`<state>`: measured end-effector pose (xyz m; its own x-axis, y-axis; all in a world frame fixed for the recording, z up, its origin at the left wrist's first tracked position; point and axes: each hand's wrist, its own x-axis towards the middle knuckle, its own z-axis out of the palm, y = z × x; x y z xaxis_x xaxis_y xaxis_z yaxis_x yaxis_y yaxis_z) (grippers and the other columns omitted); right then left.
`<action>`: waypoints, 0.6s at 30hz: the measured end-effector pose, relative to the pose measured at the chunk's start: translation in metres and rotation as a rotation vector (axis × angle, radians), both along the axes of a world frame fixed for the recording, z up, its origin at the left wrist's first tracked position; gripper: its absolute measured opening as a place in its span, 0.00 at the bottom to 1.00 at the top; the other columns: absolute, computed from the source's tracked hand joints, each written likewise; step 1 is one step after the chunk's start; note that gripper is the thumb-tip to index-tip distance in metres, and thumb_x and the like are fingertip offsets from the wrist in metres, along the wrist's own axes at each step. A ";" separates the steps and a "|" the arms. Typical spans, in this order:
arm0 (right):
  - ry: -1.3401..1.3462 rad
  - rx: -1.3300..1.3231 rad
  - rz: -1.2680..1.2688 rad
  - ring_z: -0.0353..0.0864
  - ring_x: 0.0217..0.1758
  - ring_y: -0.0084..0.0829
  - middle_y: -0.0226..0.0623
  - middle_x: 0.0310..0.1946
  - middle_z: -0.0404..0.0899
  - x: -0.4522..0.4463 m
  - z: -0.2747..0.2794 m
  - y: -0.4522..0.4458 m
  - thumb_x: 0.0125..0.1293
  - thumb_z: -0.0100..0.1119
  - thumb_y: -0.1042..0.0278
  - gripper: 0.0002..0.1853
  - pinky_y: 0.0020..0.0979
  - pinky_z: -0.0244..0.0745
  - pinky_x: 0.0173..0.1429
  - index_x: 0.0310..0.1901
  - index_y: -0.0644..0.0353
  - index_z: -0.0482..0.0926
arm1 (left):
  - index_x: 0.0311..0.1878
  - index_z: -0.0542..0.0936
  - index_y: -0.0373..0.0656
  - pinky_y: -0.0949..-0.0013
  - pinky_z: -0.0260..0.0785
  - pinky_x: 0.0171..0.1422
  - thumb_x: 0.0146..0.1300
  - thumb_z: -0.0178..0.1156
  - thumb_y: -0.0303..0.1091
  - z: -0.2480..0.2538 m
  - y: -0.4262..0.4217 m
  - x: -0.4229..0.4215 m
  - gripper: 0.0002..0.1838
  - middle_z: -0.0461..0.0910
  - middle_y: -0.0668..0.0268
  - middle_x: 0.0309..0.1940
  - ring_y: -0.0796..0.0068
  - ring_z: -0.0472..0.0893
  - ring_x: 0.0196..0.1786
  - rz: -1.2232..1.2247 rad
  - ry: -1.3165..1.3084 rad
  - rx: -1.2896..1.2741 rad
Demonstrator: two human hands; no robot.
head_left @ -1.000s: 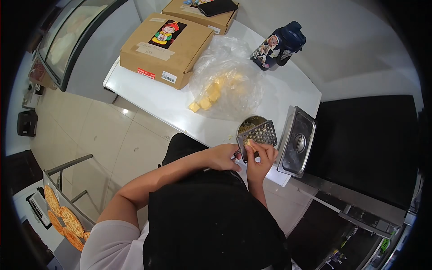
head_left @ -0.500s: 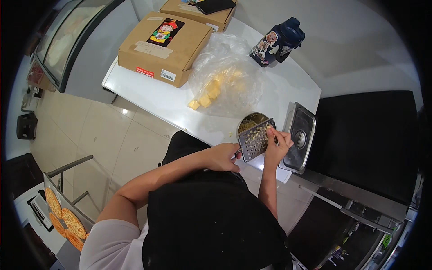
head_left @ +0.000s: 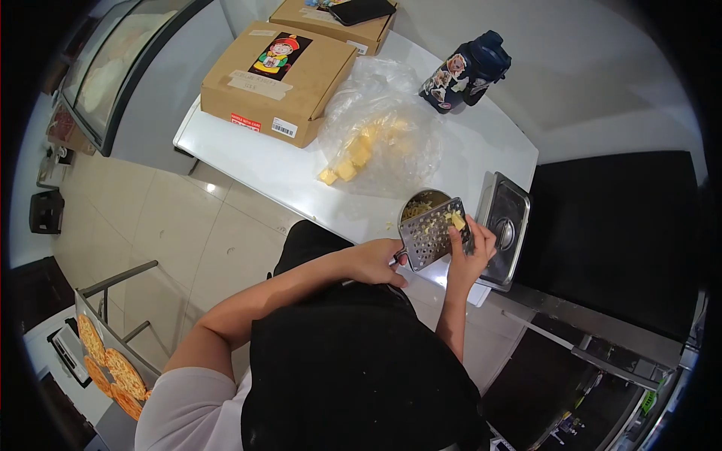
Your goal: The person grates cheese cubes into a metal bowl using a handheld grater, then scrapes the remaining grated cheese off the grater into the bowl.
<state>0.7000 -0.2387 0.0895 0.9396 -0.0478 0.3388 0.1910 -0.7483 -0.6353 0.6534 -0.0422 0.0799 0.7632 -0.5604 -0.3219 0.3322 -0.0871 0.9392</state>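
Observation:
My left hand [head_left: 374,260] is closed around the handle of a flat metal grater [head_left: 427,244], which it holds tilted. A small piece of cheese [head_left: 458,221] lies against the grater's upper end, between the thumb and fingers of my right hand [head_left: 474,252]. Yellow shreds cling to the holes around it. Partly hidden beneath the grater stands a round metal container [head_left: 406,203] with shreds inside. Beyond it, a clear plastic bag [head_left: 410,169] holds several yellow cheese blocks [head_left: 359,154], some at its open mouth.
On the white table [head_left: 248,161] stand a cardboard box [head_left: 316,71], another box with a phone [head_left: 361,10] on top, and a dark bottle [head_left: 462,75]. A lidded steel pan [head_left: 492,259] sits at the right edge. Pizza crusts [head_left: 120,373] rest on a rack at lower left.
My right fingers have shifted slightly right and opened a little around the cheese piece, which now shows more clearly. The left hand and grater stay almost in place.

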 end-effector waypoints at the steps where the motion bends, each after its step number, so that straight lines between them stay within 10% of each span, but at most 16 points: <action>1: 0.008 -0.020 -0.008 0.67 0.47 0.28 0.29 0.41 0.74 0.003 -0.002 -0.003 0.59 0.67 0.66 0.10 0.26 0.59 0.58 0.43 0.55 0.86 | 0.36 0.69 0.41 0.72 0.65 0.38 0.49 0.67 0.31 0.003 0.000 0.001 0.16 0.71 0.67 0.27 0.73 0.70 0.29 -0.023 0.001 0.012; 18: 0.033 0.073 0.106 0.74 0.47 0.28 0.31 0.42 0.81 -0.002 0.011 -0.007 0.59 0.66 0.70 0.10 0.27 0.67 0.56 0.42 0.59 0.84 | 0.33 0.69 0.41 0.70 0.65 0.36 0.48 0.68 0.35 -0.003 0.002 -0.001 0.17 0.71 0.64 0.23 0.70 0.70 0.26 0.029 -0.030 -0.021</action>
